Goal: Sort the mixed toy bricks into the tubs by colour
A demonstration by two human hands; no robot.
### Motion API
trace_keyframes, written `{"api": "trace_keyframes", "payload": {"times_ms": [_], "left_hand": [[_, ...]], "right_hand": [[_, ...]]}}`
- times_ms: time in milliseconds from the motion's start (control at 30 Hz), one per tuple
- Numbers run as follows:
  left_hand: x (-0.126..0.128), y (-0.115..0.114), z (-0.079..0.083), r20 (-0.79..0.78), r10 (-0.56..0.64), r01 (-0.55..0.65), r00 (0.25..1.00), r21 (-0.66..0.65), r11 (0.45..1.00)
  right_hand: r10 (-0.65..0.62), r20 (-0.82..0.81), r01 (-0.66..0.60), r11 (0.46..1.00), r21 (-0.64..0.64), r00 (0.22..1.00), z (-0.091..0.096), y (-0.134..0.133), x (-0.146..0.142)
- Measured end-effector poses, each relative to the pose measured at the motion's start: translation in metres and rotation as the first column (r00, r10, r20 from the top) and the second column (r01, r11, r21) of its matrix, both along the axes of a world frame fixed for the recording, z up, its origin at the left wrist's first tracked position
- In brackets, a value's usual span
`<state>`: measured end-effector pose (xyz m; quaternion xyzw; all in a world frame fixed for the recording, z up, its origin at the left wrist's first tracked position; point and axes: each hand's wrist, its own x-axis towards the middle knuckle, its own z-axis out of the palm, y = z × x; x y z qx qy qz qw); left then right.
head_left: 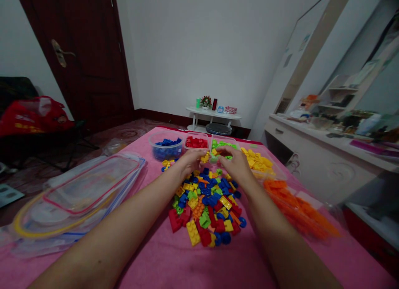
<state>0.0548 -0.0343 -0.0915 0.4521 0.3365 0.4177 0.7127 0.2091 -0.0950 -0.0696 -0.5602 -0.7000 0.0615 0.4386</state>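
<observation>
My left hand (193,161) is closed on a yellow toy brick (205,157) above the far part of a mixed pile of toy bricks (204,197). Facing it, my right hand (234,159) pinches another small yellow piece (215,153) between thumb and fingers. Both hands hang just in front of a clear box of green bricks (229,143) and partly cover it. Blue, red, yellow, green and orange bricks lie loose in the pile below, some with round wheel-like shapes.
Behind the pile stand a round tub of blue bricks (166,150) and a box of red bricks (196,143). Boxes of yellow bricks (258,162) and orange bricks (296,208) line the right. Stacked clear lids (93,185) lie left on the pink cloth (193,268).
</observation>
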Motion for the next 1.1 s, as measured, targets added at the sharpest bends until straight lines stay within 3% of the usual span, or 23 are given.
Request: {"api": "trace_keyframes", "payload": {"times_ms": [100, 233, 300, 367, 467, 533, 633, 700, 733, 800, 900, 1000, 1100], "left_hand": [[-0.002, -0.004, 0.006, 0.137, -0.111, 0.139, 0.984, -0.22, 0.966], [-0.004, -0.007, 0.01, 0.23, -0.248, 0.314, 0.941, -0.319, 0.895], [-0.004, -0.008, 0.012, 0.222, -0.252, 0.316, 0.942, -0.328, 0.89], [-0.002, -0.01, 0.016, 0.209, -0.191, 0.249, 0.959, -0.301, 0.92], [0.002, -0.015, 0.023, 0.206, -0.001, 0.021, 0.979, -0.098, 0.995], [0.005, -0.02, 0.028, 0.184, 0.15, -0.176, 0.971, 0.139, 0.974], [0.011, -0.032, 0.032, 0.092, 0.33, -0.331, 0.94, 0.495, 0.803], [0.014, -0.04, 0.034, 0.027, 0.418, -0.324, 0.908, 0.679, 0.659], [0.016, -0.044, 0.034, -0.005, 0.45, -0.293, 0.893, 0.752, 0.59], [0.019, -0.051, 0.033, -0.077, 0.49, -0.197, 0.869, 0.852, 0.485], [0.023, -0.057, 0.03, -0.183, 0.509, -0.052, 0.841, 0.909, 0.413], [0.024, -0.057, 0.028, -0.209, 0.528, -0.006, 0.823, 0.927, 0.375], [0.02, -0.055, 0.03, -0.186, 0.531, -0.002, 0.827, 0.943, 0.333]], "right_hand": [[0.038, -0.01, -0.038, 0.999, 0.005, 0.999, 0.005, -0.008, -0.012], [0.061, -0.037, -0.061, 0.998, 0.001, 0.997, 0.003, -0.01, -0.015], [0.03, -0.133, -0.025, 0.999, 0.035, 0.991, 0.002, -0.009, -0.014], [-0.003, -0.304, 0.018, 0.999, 0.046, 0.953, 0.0, -0.007, -0.014], [-0.012, -0.64, -0.034, 0.998, -0.06, 0.768, -0.001, -0.007, -0.02], [-0.024, -0.826, -0.18, 0.972, -0.151, 0.563, -0.001, -0.009, -0.029], [-0.1, -0.96, -0.469, 0.856, -0.218, 0.262, 0.0, -0.014, -0.043], [-0.154, -0.978, -0.579, 0.788, -0.209, 0.143, 0.002, -0.017, -0.051], [-0.162, -0.98, -0.592, 0.781, -0.198, 0.114, 0.003, -0.018, -0.054], [-0.153, -0.984, -0.553, 0.814, -0.18, 0.096, 0.004, -0.018, -0.058], [-0.126, -0.98, -0.452, 0.873, -0.183, 0.154, 0.002, -0.016, -0.062], [-0.093, -0.946, -0.374, 0.903, -0.212, 0.312, -0.006, -0.011, -0.059], [0.016, -0.879, -0.293, 0.945, -0.141, 0.476, -0.01, -0.005, -0.042]]}}
